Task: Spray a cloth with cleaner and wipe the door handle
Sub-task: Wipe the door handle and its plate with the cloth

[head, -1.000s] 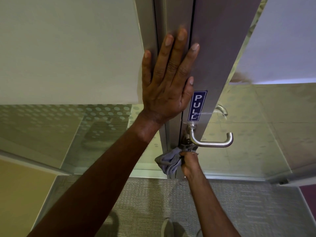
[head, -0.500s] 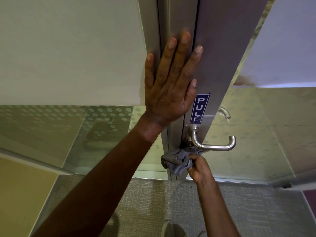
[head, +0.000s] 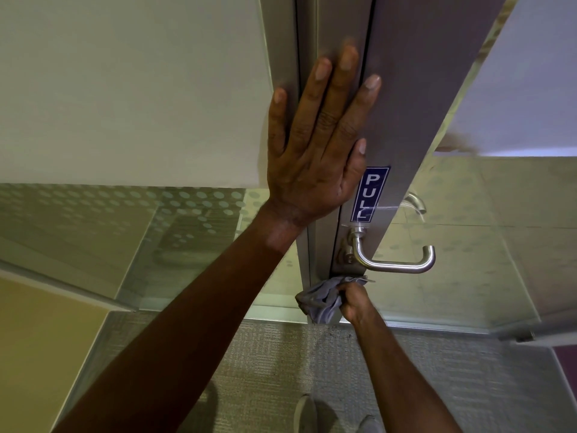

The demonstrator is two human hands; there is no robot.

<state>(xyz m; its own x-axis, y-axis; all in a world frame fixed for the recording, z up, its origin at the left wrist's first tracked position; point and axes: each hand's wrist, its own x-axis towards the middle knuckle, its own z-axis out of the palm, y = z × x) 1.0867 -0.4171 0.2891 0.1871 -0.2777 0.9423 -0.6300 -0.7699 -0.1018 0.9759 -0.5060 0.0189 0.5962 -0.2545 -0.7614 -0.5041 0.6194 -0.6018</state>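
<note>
Left hand [head: 315, 151] flat, fingers spread on door edge [head: 368, 120]; right hand [head: 354, 303] grips cloth [head: 318, 300] just below handle [head: 393, 260].

Left hand [head: 315, 151] flat, right hand [head: 354, 300] fisted

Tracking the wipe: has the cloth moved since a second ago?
Yes. The cloth dropped from the base of the door handle to just below it.

Office: frosted glass partition [head: 93, 220], PULL sign [head: 370, 193], carpet [head: 281, 364].
</note>
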